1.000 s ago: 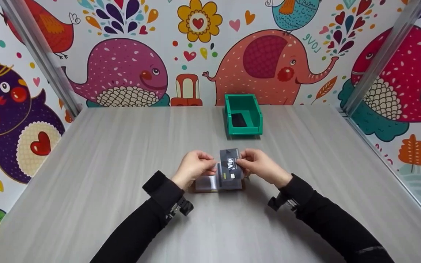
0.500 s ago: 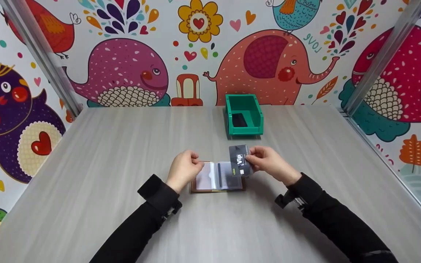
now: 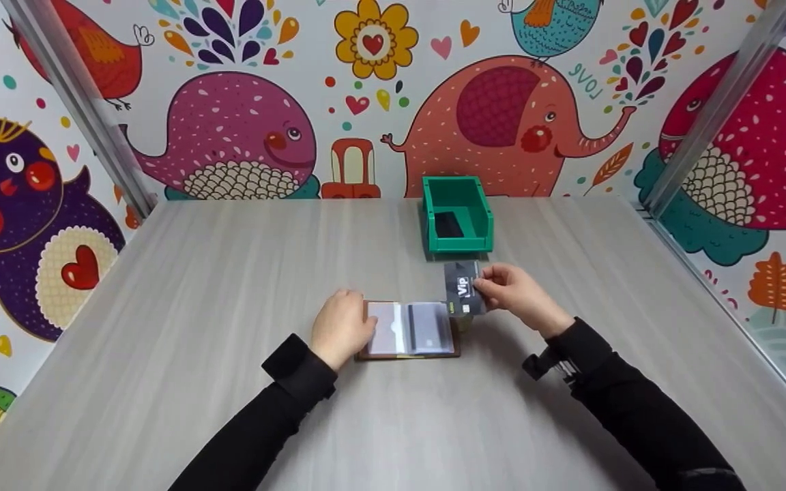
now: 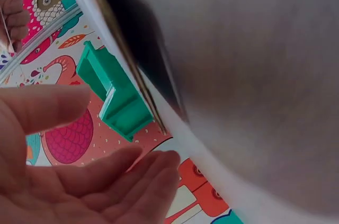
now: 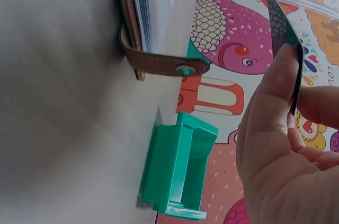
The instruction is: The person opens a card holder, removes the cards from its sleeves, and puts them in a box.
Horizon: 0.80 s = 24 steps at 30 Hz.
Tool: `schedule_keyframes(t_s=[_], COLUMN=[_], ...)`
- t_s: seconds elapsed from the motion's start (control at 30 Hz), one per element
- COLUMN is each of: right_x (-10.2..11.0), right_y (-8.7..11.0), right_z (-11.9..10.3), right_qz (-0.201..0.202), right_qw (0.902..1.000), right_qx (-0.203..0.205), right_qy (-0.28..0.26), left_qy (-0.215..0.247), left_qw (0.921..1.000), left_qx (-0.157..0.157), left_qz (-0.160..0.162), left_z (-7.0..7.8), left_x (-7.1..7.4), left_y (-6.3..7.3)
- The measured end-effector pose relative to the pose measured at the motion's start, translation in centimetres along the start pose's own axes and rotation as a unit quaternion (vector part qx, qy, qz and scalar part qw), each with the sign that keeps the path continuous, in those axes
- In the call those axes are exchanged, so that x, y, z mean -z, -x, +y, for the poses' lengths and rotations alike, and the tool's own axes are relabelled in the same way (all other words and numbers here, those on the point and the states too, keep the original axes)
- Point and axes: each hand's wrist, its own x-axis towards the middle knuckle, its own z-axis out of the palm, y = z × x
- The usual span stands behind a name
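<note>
A dark grey card [image 3: 462, 290] printed "Vip" is pinched between the thumb and fingers of my right hand [image 3: 519, 293], above the right end of a card holder [image 3: 427, 331]. The right wrist view shows the same card [image 5: 283, 25] edge-on. The card holder lies spread on the table with clear plastic sleeves and a brown cover. A brown strap [image 5: 159, 64] with a snap button sticks out from it. At the holder's left edge is my left hand [image 3: 342, 329]. In the left wrist view the left hand [image 4: 106, 184] has its thumb and fingers apart, with nothing between them.
A green bin [image 3: 459, 244] stands at the back of the table [image 3: 243, 273], beyond the card holder. Inside the bin lies a flat black item [image 3: 448, 225]. Patterned wall panels [image 3: 243, 129] enclose the back and sides.
My right hand has carried the card up and to the right, away from the holder's sleeves. The left hand has drawn back from beside the card to the holder's left edge.
</note>
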Motion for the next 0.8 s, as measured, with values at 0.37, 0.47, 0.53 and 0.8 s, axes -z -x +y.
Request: schedule_keyframes(t_s=[0.37,0.47,0.53,0.8], right_x=[1.0,1.3,1.5,2.0], right_y=[-1.2,-1.5,-1.8,-3.8], right_z=[0.3,0.1,0.0,0.0], right_qz=[0.028,0.035,0.040,0.068], right_qw=[0.9994,0.9991,0.9988,0.9967], right_qx=[-0.009,-0.014,-0.018,-0.034], right_qy=[-0.020,-0.021,-0.021,-0.031], left_qy=[-0.015,-0.013,-0.015,-0.030], left_qw=[0.9971,0.9959,0.9953,0.9924], left_qx=[-0.070,-0.075,-0.072,-0.055], left_qz=[-0.028,-0.050,-0.064,-0.106], left_z=[0.1,0.2,0.3,0.5], left_x=[-0.5,-0.6,-0.6,-0.7], left_y=[0.9,1.0,1.1,1.1])
